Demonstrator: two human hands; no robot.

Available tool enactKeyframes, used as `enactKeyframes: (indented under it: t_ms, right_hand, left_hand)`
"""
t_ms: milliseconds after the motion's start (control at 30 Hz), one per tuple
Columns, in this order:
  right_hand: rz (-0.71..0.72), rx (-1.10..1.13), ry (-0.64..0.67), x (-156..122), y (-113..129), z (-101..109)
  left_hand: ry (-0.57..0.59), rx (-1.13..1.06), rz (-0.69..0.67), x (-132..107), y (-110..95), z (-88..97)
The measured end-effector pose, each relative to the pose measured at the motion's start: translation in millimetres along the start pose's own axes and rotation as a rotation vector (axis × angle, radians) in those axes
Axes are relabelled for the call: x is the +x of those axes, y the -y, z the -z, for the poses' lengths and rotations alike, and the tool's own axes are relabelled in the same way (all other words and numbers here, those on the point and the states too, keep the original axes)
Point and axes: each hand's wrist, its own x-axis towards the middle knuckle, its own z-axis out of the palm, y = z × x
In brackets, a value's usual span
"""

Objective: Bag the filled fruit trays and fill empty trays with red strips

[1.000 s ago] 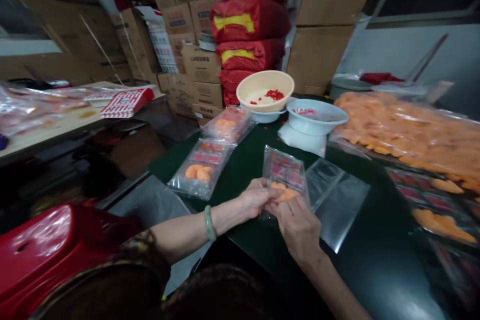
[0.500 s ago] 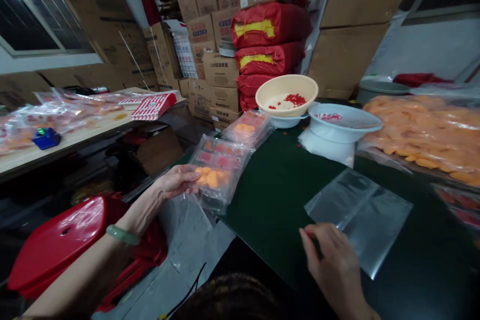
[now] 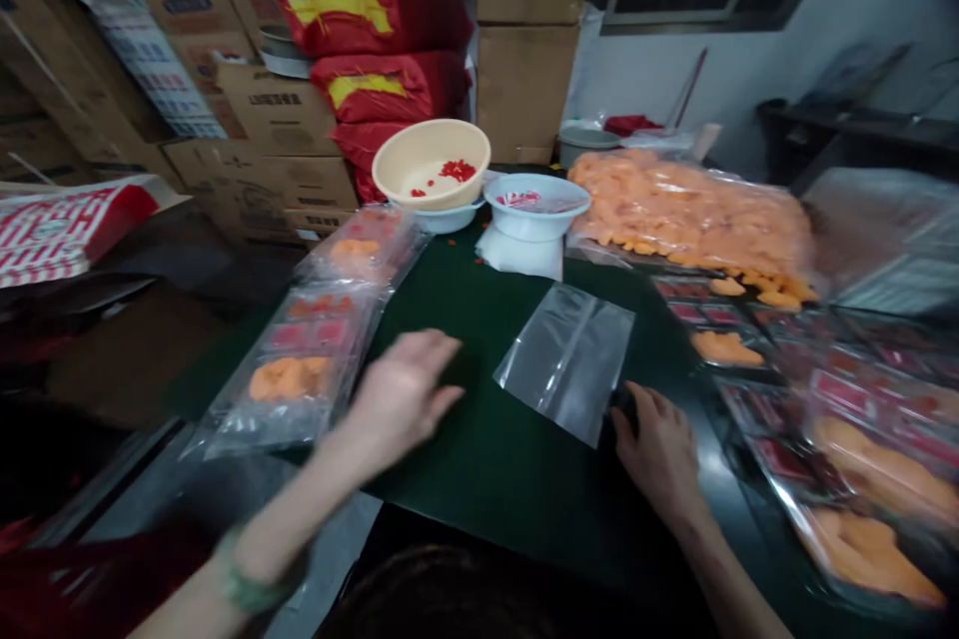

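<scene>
While the left hand (image 3: 401, 389) spreads loosely beside packed trays (image 3: 296, 364), the right hand (image 3: 663, 449), slightly parted, sits by a clear bag (image 3: 565, 359).

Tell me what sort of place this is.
Probably a small packing workroom: stacked cardboard boxes, a big clear bag of orange pieces, and bagged packs on the green table.

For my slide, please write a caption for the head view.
Left hand between packs and a clear bag, right hand near the bag, at a green table.
</scene>
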Motion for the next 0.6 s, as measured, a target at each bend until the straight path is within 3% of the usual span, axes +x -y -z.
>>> enactKeyframes:
  t_ms: [100,167,233,367,467,600]
  right_hand:
    - [0.010,-0.003,0.064,-1,-1,1]
    - [0.020,0.045,0.069,-5,-5,7]
    - [0.007,0.097,0.031,-4,-12,16]
    - [-0.110,0.079,-0.069,37,-34,45]
    - [-0.323,-0.038,0.084,99,-54,60]
    - [-0.465,-0.104,0.180,171,-84,53]
  left_hand:
    - [0.317,0.000,-0.333,45,-62,-56.3]
    - [0.410,0.074,-0.400,65,-84,-84.2]
    - [0.444,0.119,-0.411,78,-90,-100.8]
    - [0.437,0.126,-0.406,94,-88,-111.2]
    - [0.404,0.129,-0.352,103,-91,-113.9]
    - [0.393,0.099,-0.288,107,-94,-119.0]
